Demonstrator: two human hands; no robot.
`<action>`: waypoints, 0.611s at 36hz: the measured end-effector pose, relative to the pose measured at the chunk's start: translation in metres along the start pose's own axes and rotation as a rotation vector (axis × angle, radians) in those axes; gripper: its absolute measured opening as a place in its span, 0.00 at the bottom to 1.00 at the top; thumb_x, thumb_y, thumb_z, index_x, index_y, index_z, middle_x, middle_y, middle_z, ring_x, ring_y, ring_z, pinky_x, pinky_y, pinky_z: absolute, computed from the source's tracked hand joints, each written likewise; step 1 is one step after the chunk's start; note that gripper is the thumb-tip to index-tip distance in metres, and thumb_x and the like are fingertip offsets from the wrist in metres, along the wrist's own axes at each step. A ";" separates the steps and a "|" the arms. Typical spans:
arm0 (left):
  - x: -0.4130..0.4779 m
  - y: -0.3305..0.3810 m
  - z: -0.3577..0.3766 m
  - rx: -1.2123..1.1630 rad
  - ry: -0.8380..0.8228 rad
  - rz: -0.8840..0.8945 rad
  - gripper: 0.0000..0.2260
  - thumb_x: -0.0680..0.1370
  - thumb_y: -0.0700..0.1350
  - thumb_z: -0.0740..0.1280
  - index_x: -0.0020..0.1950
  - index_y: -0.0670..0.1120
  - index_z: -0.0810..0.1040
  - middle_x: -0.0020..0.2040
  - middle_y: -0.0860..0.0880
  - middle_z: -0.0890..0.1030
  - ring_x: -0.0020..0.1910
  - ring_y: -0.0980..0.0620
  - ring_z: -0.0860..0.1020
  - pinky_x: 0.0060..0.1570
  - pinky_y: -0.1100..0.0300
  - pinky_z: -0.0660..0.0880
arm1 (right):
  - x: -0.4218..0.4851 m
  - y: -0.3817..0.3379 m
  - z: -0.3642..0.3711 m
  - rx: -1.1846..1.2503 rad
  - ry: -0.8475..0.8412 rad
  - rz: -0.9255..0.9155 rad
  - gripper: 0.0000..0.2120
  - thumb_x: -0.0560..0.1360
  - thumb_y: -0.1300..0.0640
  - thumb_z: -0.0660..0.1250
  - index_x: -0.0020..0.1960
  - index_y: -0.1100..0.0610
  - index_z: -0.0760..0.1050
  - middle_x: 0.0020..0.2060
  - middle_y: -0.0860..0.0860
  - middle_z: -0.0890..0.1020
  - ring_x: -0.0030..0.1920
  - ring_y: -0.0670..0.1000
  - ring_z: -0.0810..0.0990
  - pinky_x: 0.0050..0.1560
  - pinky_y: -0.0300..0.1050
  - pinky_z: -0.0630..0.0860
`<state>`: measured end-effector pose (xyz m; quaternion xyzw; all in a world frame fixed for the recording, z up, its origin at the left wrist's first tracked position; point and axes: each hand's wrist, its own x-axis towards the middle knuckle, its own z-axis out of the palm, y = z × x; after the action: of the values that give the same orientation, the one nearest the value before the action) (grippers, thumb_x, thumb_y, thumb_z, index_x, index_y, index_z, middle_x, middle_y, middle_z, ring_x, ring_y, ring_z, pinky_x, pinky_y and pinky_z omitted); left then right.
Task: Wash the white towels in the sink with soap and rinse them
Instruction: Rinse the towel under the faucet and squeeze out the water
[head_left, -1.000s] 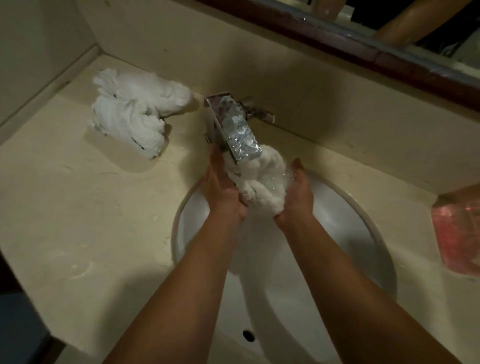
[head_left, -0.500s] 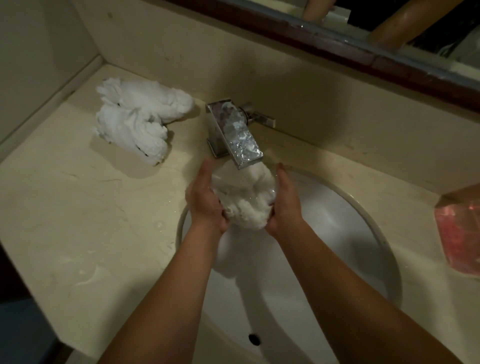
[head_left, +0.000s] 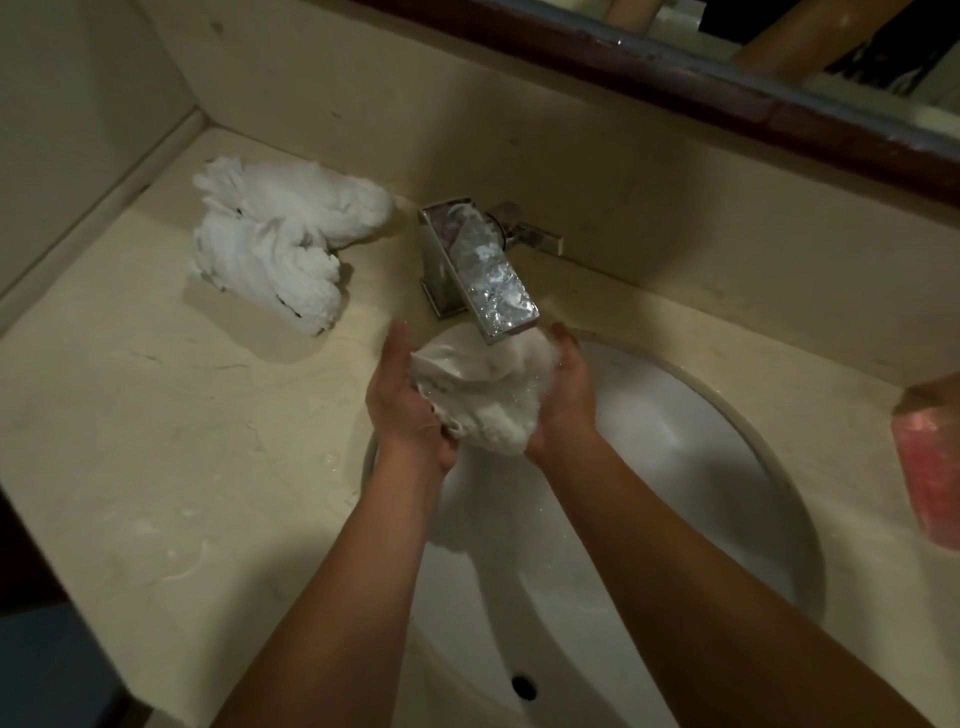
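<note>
On the far left of the cream stone counter (head_left: 156, 441), a crumpled heap of white towels (head_left: 275, 249) is lying near the corner. Next along, the left hand (head_left: 405, 410) is cupping a wet, bunched white towel (head_left: 488, 400), fingers half curled against it. Above it, the square chrome faucet (head_left: 483, 270) is spilling water. The right hand (head_left: 563, 395) is pressing the towel's other side over the white oval sink (head_left: 701, 467). A pink translucent container (head_left: 930, 478) is sitting at the far right.
</note>
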<state>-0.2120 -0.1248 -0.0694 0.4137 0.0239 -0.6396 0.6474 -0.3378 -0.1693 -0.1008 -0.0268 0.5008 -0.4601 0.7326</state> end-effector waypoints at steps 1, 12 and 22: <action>0.001 0.000 0.002 0.002 -0.007 -0.005 0.55 0.56 0.67 0.85 0.71 0.32 0.77 0.67 0.28 0.79 0.65 0.29 0.81 0.68 0.31 0.75 | -0.001 -0.002 -0.001 0.034 -0.005 -0.005 0.34 0.69 0.39 0.77 0.68 0.58 0.83 0.64 0.61 0.84 0.64 0.66 0.83 0.69 0.66 0.77; 0.010 -0.018 0.032 -0.039 -0.111 -0.042 0.32 0.77 0.62 0.72 0.71 0.40 0.80 0.63 0.37 0.83 0.63 0.36 0.82 0.63 0.44 0.79 | -0.012 -0.024 -0.016 0.206 0.012 -0.077 0.31 0.73 0.39 0.72 0.69 0.58 0.82 0.64 0.60 0.84 0.63 0.64 0.84 0.69 0.62 0.76; 0.021 -0.026 0.041 0.031 -0.096 -0.025 0.27 0.78 0.66 0.70 0.66 0.46 0.79 0.55 0.43 0.83 0.55 0.42 0.81 0.58 0.47 0.77 | -0.019 -0.026 -0.019 0.276 0.078 -0.078 0.28 0.78 0.40 0.69 0.68 0.58 0.82 0.63 0.60 0.85 0.63 0.63 0.85 0.68 0.61 0.78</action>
<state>-0.2506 -0.1604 -0.0675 0.3923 -0.0120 -0.6669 0.6334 -0.3706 -0.1630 -0.0844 0.0725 0.4596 -0.5534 0.6908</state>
